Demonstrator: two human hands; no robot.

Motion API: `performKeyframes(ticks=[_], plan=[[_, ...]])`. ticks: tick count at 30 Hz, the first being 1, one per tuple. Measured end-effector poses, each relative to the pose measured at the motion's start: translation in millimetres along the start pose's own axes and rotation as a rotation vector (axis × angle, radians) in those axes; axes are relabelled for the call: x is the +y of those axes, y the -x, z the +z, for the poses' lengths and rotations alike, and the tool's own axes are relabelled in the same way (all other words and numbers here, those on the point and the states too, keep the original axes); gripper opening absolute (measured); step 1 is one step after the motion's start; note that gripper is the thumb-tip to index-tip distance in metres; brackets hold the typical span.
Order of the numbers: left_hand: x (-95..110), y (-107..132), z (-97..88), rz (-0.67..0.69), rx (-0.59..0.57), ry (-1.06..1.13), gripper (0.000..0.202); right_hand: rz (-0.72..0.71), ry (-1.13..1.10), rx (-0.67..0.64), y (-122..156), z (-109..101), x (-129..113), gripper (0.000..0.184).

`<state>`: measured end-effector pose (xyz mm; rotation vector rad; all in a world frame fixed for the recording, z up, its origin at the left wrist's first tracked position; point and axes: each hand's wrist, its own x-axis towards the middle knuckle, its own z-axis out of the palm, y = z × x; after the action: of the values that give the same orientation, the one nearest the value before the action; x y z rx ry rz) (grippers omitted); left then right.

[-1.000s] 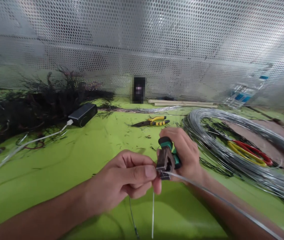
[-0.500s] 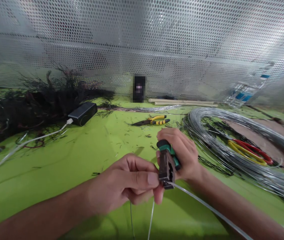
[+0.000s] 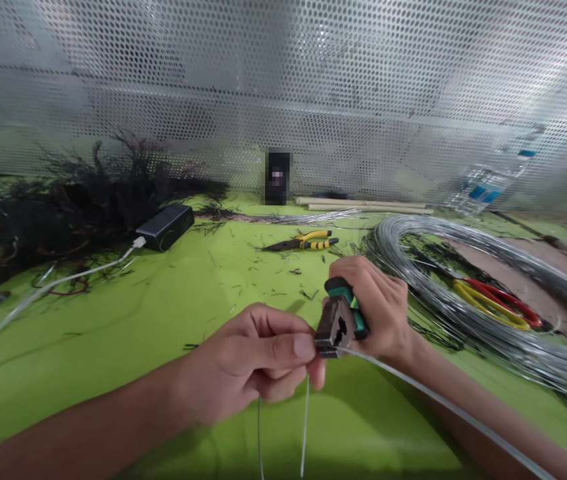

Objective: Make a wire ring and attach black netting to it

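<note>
So the biggest thing here is the perforated metal panel (image 3: 263, 47) standing past the hands, then the green counter (image 3: 128, 327) under them. Ahead and left of the left hand there's a big heap of black bristly strands (image 3: 83, 193). The fat coil of silvery wire (image 3: 392, 257) lies flat just right of the right hand, probably parked there for easy reach. Its ring works like a loose container: a tool with 1 red and 1 yellow handle (image 3: 506, 303) sits inside, plus some dark strands.

The clear plastic bottle (image 3: 483, 187) is beyond the coil, far right of the hands, blue cap on; can't tell if there's liquid in it.

The right hand (image 3: 376, 300) is wrapped tight around the green-and-black handles of the combination pliers (image 3: 334, 327), jaws pointing back toward the wearer and looking closed on the wire. The left hand (image 3: 263, 357) pinches right at the jaw tips, I'd guess to steady the wire there, though its fingers hide the exact spot.

The black power bank (image 3: 167, 228), white cable plugged in, is ahead-left of the left hand. Yellow-and-black needle-nose pliers (image 3: 300, 242) lie straight ahead, unused.

Thinnest of all: the gripped wire (image 3: 414, 382), running from the jaws across the right forearm. 2 thin ends dangle below the left hand.
</note>
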<state>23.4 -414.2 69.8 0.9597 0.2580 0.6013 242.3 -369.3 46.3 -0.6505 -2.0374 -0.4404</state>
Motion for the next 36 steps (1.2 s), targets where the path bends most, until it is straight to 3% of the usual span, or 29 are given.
performKeyframes(ticks=[8, 13, 22, 32, 36], plan=[[0, 0, 1.9, 0.120, 0.120, 0.001, 0.028, 0.160, 0.066, -0.049, -6, -5, -17, 0.018], [5, 3, 2.4, 0.213, 0.205, -0.152, 0.028, 0.268, -0.014, -0.092, -6, 0, -31, 0.017], [2, 13, 12.6, 0.227, 0.253, -0.332, 0.032, 0.285, -0.104, -0.044, -3, 4, -32, 0.020], [0, 14, 13.1, 0.313, 0.448, -0.416, 0.030, 0.407, 0.051, -0.113, -11, -2, -38, 0.017], [7, 11, 11.2, 0.290, 0.469, -0.410, 0.031, 0.434, -0.104, -0.157, -15, 2, -39, 0.013]])
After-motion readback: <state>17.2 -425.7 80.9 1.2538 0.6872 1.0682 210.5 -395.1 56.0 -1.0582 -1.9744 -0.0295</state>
